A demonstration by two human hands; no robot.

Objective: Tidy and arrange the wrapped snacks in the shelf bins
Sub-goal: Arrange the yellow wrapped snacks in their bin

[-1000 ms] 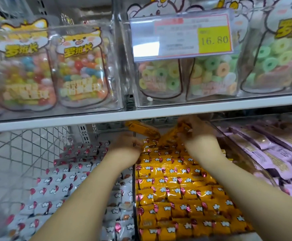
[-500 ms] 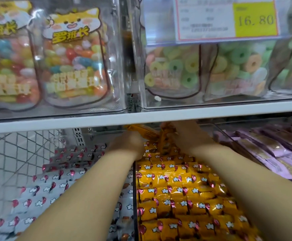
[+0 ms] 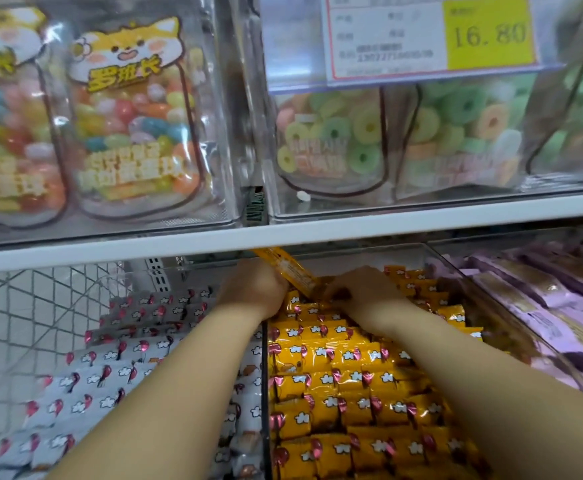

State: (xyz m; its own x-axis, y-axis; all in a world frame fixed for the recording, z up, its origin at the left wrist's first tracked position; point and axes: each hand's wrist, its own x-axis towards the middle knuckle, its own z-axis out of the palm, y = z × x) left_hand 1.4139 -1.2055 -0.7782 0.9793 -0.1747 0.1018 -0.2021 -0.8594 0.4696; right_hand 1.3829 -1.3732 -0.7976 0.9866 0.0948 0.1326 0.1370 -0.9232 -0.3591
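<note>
Beside the white-wrapped snacks (image 3: 110,379), gripping a tilted yellow bar (image 3: 288,270) in the left hand (image 3: 252,289) at the back of the yellow snack bin (image 3: 265,393); hold of the right hand (image 3: 364,294) impossible to tell. Best laid flat along the rows (image 3: 345,375).

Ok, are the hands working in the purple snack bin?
No, the left hand and right hand are both at the back of the yellow-wrapper bin, holding an orange packet.

Two hands (image 3: 252,289) (image 3: 364,294), three snack bins (image 3: 463,282), one price tag (image 3: 432,36).
</note>
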